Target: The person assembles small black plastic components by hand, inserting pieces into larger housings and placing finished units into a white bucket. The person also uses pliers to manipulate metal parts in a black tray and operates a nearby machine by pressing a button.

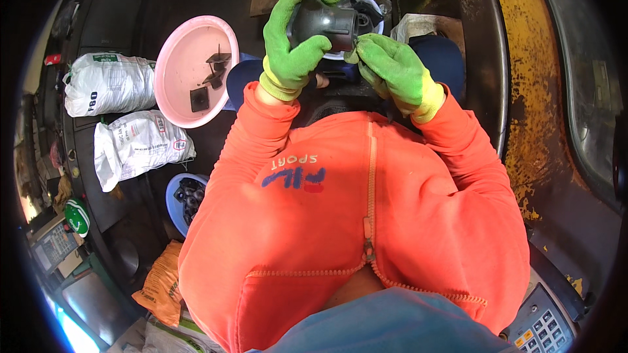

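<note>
Gloved in green with a yellow cuff, my left hand (288, 62) grips a black, cup-shaped plastic part (324, 25), thumb below and fingers curled over the top. The part lies on its side, its rimmed end towards the right. At that rim my right hand (396, 68), in a matching glove, is closed with thumb and fingertips pinched together. What sits between those fingertips is too small to make out. Behind the part stands a pale blue basin (380, 13) with dark pieces in it, partly hidden by the part and my hands.
A pink basin (186, 42) at the left holds several flat black pieces. Two white sacks (111, 85) stand beside it. Nearer is a blue bowl (171, 199) of dark parts, then an orange bag (160, 281). Worn yellow machinery (517, 104) rises on the right, with a keypad (543, 330) low down.
</note>
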{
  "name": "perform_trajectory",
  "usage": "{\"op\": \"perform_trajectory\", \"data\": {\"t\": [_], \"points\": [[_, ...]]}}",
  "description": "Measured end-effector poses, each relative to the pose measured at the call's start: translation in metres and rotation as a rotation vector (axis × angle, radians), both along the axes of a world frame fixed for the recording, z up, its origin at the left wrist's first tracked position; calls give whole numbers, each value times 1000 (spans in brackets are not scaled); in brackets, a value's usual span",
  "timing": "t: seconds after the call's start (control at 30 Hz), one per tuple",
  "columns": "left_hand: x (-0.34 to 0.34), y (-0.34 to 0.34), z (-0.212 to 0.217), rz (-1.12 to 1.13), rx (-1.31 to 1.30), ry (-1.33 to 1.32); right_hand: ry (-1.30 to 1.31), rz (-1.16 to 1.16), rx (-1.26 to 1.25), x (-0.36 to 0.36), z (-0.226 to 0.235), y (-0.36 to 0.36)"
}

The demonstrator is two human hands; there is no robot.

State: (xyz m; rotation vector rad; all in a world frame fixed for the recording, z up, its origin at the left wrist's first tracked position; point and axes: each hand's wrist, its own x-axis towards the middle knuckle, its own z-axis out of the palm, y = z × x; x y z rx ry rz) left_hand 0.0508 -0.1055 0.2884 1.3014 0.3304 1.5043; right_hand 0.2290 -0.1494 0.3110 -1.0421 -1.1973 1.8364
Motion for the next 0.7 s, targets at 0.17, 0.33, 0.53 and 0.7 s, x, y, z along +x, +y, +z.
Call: {"op": "perform_trajectory", "data": {"t": [0.17,0.33,0.53,0.7], "points": [[-8,18,-12,211,479,254,149,60,-259,8,12,-3],[-16,27,-20,355,653,350,721,343,-590,13,9,10],[-7,25,-23,360,600,238,410,130,-113,17,6,30],[0,16,-31,23,471,197,-311,-46,717,18,3,51]]}}
